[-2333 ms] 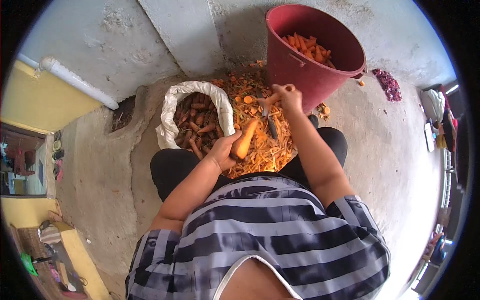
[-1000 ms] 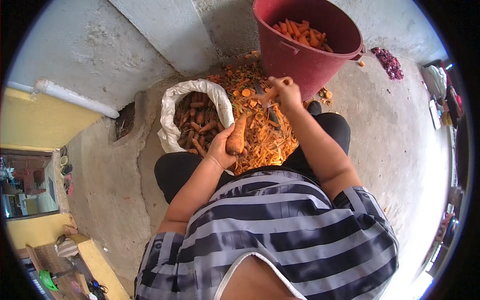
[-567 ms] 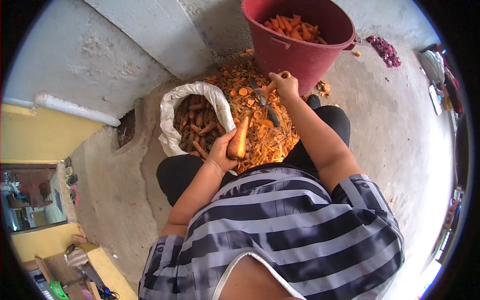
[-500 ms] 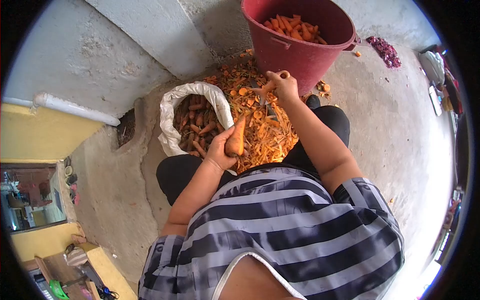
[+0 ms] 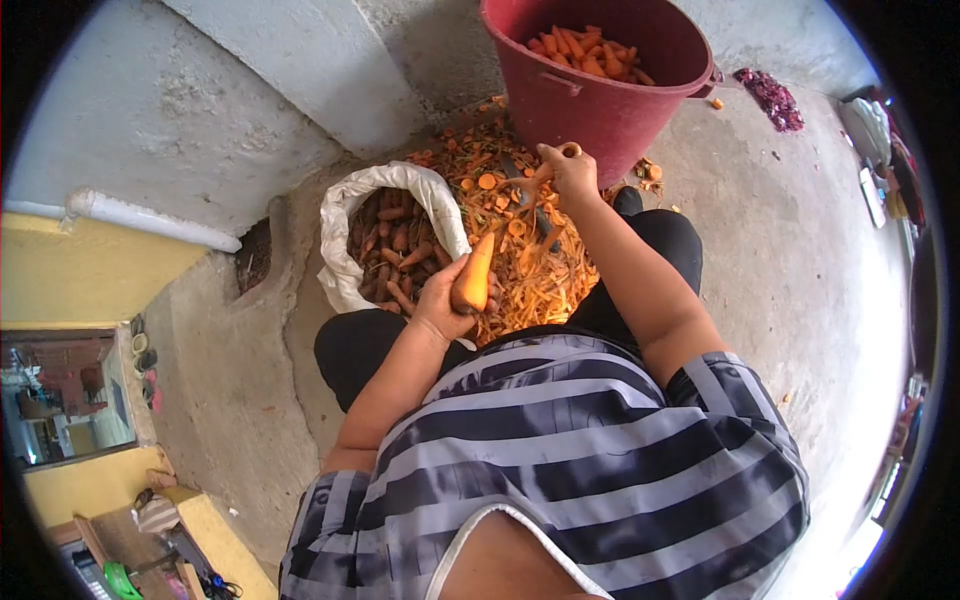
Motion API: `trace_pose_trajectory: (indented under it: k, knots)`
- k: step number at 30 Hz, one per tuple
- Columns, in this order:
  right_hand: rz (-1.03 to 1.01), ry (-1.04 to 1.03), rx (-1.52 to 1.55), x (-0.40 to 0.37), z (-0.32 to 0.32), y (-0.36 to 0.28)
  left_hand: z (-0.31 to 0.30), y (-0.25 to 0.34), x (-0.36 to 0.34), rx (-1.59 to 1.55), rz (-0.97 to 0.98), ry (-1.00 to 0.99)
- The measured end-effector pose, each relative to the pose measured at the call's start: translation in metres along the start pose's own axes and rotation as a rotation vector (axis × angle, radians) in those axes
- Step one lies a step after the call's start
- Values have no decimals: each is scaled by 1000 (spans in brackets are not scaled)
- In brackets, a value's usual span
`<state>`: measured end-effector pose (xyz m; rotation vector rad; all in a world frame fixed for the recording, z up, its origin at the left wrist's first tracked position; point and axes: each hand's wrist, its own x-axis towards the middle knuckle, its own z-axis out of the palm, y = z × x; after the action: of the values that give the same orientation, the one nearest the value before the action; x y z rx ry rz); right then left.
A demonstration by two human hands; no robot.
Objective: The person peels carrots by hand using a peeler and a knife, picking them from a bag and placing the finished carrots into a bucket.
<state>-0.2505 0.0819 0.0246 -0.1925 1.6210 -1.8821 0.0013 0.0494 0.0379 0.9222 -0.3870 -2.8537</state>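
Observation:
My left hand point(image 5: 446, 299) is closed around the thick end of a carrot point(image 5: 476, 275). The carrot points up and away from me, with a bright peeled face on top and darker skin near its thick end. Beyond it, to the right, my right hand point(image 5: 571, 180) grips a tool with a brown, round-ended handle point(image 5: 571, 150); its working end is blurred, and I cannot make out its kind. The two hands are apart. Between my legs lies a heap of carrot peelings point(image 5: 525, 285) with cut carrot ends.
An open white sack point(image 5: 343, 200) of unpeeled carrots point(image 5: 400, 240) stands on the left. At the back, a red bucket point(image 5: 600, 115) holds peeled carrots point(image 5: 590, 55). Dark purple scraps point(image 5: 770, 100) lie on the concrete floor point(image 5: 790, 240), right of the bucket. A wall point(image 5: 230, 90) rises behind the sack.
The carrot's upward face now shows a wider bright orange area, where a darker strip of skin was. Both hands have stayed almost in place.

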Motion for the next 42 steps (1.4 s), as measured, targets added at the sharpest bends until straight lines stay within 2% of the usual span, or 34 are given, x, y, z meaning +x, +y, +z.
trace_pose_trajectory:
  k: [2, 3, 4, 5, 8, 9, 11, 12, 14, 16, 19, 20, 21, 22, 24, 26, 28, 30, 32, 35, 37, 38, 40, 42]
  knots:
    - [39, -131, -35, -36, 16, -17, -8, 1, 3, -15, 20, 26]
    - [31, -229, 58, -52, 23, -12, -16, 2, 8, -14, 39, 17]
    - [103, -342, 52, -67, 27, -12, -21, 2, 11, -11, 57, 8]
    - [150, -459, 162, -85, 30, -17, -4, -2, 3, -41, 149, 38]
    - [236, -601, 255, -97, 31, -7, -27, 0, 16, -113, 88, -12]
    - [239, -563, 219, -90, 29, 0, -8, -2, 7, -64, 107, 67]
    - [245, -487, 146, -65, 26, 12, -9, -1, 4, -76, 19, -75]
    - [152, -305, 153, -56, 27, 8, -8, -1, 3, -83, -27, -146]
    - [127, -132, 49, -17, 8, 13, 0, -3, 0, -152, -50, -112]
    - [51, 8, 109, -13, 3, -1, -3, -2, 0, -205, -64, -145]
    - [85, -178, 177, -41, 17, -15, -3, 2, 0, -80, 10, -168]
    - [108, -284, 73, -58, 24, -20, -4, 1, 1, -35, 46, -149]
    - [124, -455, 184, -76, 32, -15, -8, 0, 3, 11, 81, -130]
    - [170, -553, 78, -95, 37, -21, -9, -1, 4, 58, 113, -110]
    - [120, -766, -79, -96, 40, -10, -7, -4, 6, 74, 131, -39]
    - [105, -634, -91, -75, 38, -6, -4, -5, 2, 46, 132, 67]
    - [65, -342, 15, -42, 29, -6, -4, -6, 2, 58, 58, -18]
    - [-54, -165, -147, -8, 13, -6, -5, -7, 2, 70, -11, -103]
    - [15, -117, 64, -9, 3, -6, -8, -4, 3, 73, 21, -58]
    - [38, -266, 135, -47, 20, -13, -21, -2, 8, 26, 18, -6]
    - [105, -468, 137, -70, 26, -7, -5, -3, 1, 52, 67, 52]
    - [145, -565, 180, -76, 27, -6, -4, -2, 0, 6, 9, -37]
    - [192, -461, 120, -59, 22, -9, -2, -1, -1, -88, -106, -213]
    - [116, -395, 178, -41, 20, -3, 2, 0, -1, -164, -107, -254]
